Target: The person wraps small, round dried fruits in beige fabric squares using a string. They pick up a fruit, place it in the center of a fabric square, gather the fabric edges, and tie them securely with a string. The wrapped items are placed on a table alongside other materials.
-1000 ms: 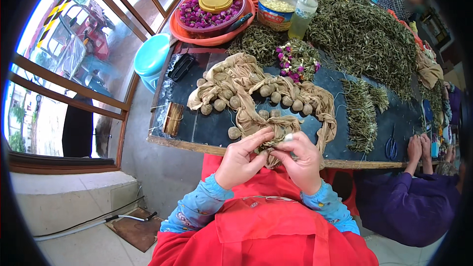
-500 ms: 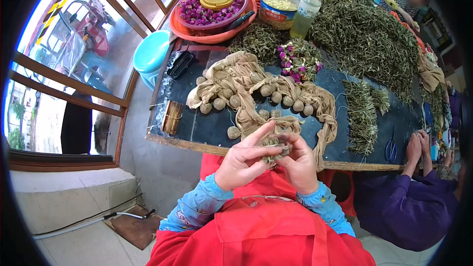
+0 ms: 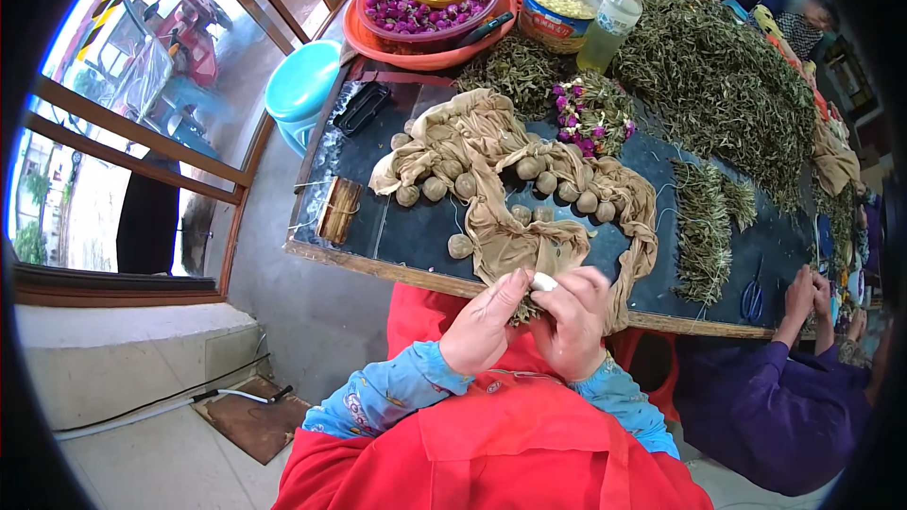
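In front of my red apron, just off the table edge, my left hand (image 3: 482, 329) and my right hand (image 3: 574, 321) meet at the fingertips. Between them they pinch a small bundle of dried tea leaves (image 3: 523, 311), mostly hidden by the fingers. Something small and white (image 3: 543, 281) shows at the right fingertips; I cannot tell whether it is a finger cover or a loose piece. Just beyond lies a long, crumpled tan cloth (image 3: 515, 250), with several round cloth-wrapped balls (image 3: 460, 246) along it. A tied bamboo bundle (image 3: 338, 211) rests at the table's left corner.
Beyond the cloth are a basin of purple flower buds (image 3: 387, 8), a clear jar (image 3: 559, 14), a bottle (image 3: 609, 24) and heaped dried leaves (image 3: 718, 76). Leaf bundles (image 3: 701, 231) and blue scissors (image 3: 751, 299) lie rightward, near a person in purple (image 3: 765, 416). A blue stool (image 3: 300, 85) stands left.
My fingers have closed in over the leaf bundle and hide more of it. The white thing now shows at my right fingertips. The whole view has shifted slightly.
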`<action>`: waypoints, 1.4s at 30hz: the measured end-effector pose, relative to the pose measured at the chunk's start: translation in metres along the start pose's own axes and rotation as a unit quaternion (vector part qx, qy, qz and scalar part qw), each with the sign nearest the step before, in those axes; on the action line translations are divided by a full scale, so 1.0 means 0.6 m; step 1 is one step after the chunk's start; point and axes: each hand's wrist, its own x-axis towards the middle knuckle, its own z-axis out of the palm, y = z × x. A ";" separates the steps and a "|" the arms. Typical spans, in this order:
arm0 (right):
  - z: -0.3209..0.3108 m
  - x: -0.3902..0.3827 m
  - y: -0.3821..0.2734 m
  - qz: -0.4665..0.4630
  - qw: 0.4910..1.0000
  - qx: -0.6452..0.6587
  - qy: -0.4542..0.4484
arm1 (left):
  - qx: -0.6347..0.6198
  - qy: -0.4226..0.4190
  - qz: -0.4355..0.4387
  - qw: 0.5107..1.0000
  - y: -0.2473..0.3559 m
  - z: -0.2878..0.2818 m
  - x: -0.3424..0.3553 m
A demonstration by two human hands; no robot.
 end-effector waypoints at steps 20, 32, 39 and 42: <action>0.060 0.017 0.096 0.504 0.718 0.468 -0.109 | 0.367 -0.004 0.102 0.925 0.038 -0.104 -0.006; 0.084 0.024 0.109 0.450 0.829 0.258 -0.209 | 0.857 -0.074 0.348 0.373 0.119 -0.070 0.176; 0.071 0.072 0.075 0.210 0.958 -0.139 -0.141 | 0.827 -0.038 0.287 0.483 0.145 -0.073 0.159; 0.081 0.065 0.103 0.141 0.965 -0.103 -0.195 | 0.733 -0.102 0.367 0.564 0.140 -0.075 0.119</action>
